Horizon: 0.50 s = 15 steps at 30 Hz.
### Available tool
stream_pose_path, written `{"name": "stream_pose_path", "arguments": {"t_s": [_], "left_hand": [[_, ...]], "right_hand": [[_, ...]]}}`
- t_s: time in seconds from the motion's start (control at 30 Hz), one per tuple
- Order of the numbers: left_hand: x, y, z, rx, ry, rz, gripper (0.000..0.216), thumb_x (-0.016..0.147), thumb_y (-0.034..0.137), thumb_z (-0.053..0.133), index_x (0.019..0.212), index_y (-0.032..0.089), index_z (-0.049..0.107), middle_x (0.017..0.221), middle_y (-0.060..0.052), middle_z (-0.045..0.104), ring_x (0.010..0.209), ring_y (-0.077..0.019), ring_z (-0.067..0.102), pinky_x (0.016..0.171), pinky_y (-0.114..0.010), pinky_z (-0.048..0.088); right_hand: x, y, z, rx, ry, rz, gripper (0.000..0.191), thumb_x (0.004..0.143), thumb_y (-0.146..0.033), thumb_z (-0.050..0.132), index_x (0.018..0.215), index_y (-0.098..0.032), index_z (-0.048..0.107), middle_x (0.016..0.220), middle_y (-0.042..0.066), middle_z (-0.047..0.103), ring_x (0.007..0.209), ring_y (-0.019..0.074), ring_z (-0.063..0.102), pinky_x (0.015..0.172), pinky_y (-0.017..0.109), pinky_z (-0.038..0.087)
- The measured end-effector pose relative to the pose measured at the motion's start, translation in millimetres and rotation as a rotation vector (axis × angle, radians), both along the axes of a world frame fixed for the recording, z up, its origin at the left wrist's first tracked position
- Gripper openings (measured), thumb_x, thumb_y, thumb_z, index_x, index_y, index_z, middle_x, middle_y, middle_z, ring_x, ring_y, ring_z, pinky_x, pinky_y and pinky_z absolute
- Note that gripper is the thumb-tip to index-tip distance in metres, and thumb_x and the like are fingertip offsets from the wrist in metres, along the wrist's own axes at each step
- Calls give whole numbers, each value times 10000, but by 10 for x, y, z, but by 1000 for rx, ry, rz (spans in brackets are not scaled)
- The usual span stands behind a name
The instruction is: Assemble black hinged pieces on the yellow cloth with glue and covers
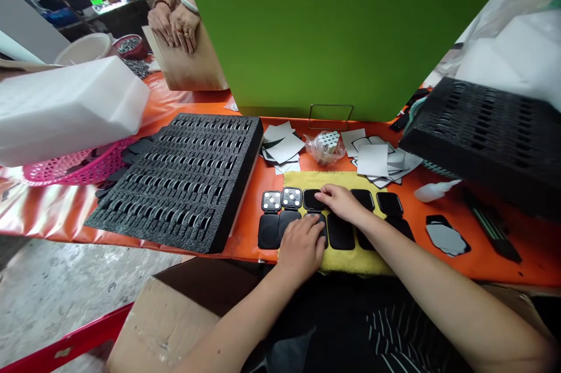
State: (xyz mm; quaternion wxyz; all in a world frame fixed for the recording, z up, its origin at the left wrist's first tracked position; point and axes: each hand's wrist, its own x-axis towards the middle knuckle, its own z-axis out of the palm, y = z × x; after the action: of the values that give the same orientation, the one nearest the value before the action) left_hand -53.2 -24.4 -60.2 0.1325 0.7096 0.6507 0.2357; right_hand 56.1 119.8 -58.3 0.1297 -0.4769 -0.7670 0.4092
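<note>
Row of black hinged cases (340,234) laid unfolded along the near middle of the table, mostly on a yellow cloth (359,266), left end on the orange cover (248,232). Near halves plain black. The 2 leftmost far halves (291,197) carry white dots, 5 each.

Both hands on the 3rd case (311,200) from the left. Left hand (302,248): palm down, fingers loosely bent and a bit apart, fingertips laid on its near half, nothing gripped. Right hand (340,202): thumb and fingers bent close together at the right edge of its far half; can't tell if it's pinching the edge or just touching. Right hand and forearm partly cover the cases to the right.

Far of the cloth: white cards (284,148) on the left, a clear bag of small cylinders (326,149) in the middle, more cards (372,160) on the right. Big green panel (324,34) stands far of those.

Left: slotted black foam tray (184,177), slots filled, tilted white foam pack (65,104) over a pink basket (87,169). Right: white squeeze bottle (432,191), 2nd black foam tray (482,139).

Far left: another person's hands (179,28) resting on a cardboard box (188,69).
</note>
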Motion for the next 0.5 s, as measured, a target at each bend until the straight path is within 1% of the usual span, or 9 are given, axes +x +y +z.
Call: {"name": "stream_pose_path", "arguments": {"t_s": [0.1,0.17,0.33,0.5], "left_hand": [[-2,6,3,0,5,-3,294,822,243,454,1112,231,503,1241,-12,491,1155,-204,417,978,-413,322],[-5,8,5,5,8,-6,292,822,242,454,1109,228,505,1236,-15,496,1151,-205,422,974,-411,328],[-8,9,5,33,15,-11,284,815,229,461,1093,220,518,1220,-33,509,1135,-216,441,956,-412,349],[-5,8,1,39,19,-10,282,813,230,466,1090,224,520,1218,-33,511,1130,-218,446,950,-417,358]], "right_hand": [[6,-33,17,20,24,22,261,750,-427,469,661,-184,507,619,-25,540,582,114,459,539,223,309],[1,-50,26,42,5,2,250,751,-419,469,669,-186,508,623,-23,546,587,116,468,539,222,307],[-38,-37,40,87,-119,-63,251,737,-420,490,644,-188,517,607,-10,555,581,122,477,519,228,280],[-83,19,61,93,-217,-38,257,727,-426,511,638,-186,536,645,10,587,605,127,494,520,228,274]]}}
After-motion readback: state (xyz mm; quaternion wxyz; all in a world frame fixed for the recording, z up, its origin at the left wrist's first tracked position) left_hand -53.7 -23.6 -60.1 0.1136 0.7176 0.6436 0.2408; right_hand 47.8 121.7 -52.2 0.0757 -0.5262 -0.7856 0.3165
